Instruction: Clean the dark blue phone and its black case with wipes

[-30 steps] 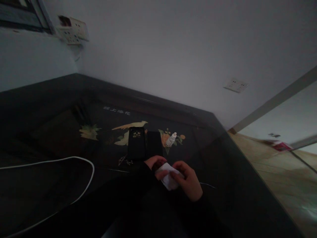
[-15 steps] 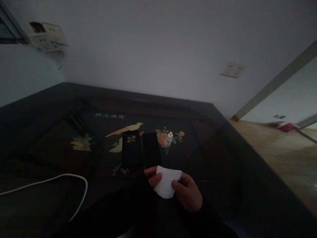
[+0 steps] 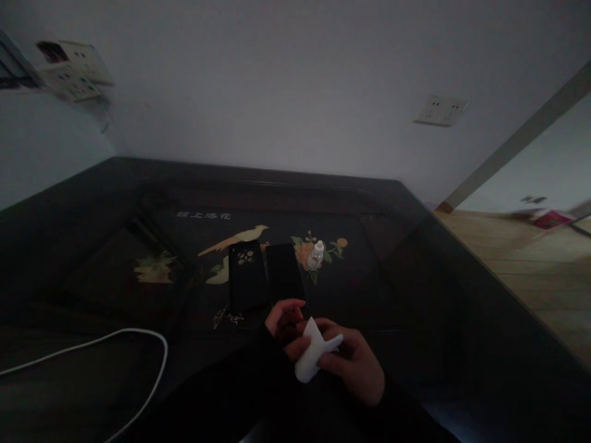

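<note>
My left hand (image 3: 284,326) and my right hand (image 3: 355,363) both pinch a crumpled white wipe (image 3: 314,351) above the near part of the dark table. Just beyond my left fingers lies a black smartphone (image 3: 285,274), face up or face down I cannot tell. Beside it, to the left, rests a phone in a black case (image 3: 248,277) with its camera holes showing. A small white dropper bottle (image 3: 316,255) stands past the phone's top right corner, out of reach of my fingers' current contact.
The black lacquered table (image 3: 277,191) has an inlaid bird and flowers. A white cable (image 3: 111,343) curves across its left side. Wall sockets (image 3: 442,111) sit above the back edge, and the table's right edge drops to a tiled floor (image 3: 521,258).
The wipe, spread flat before, is now folded and bunched between my fingers. My hands have drawn slightly closer to me, and the view has tilted level.
</note>
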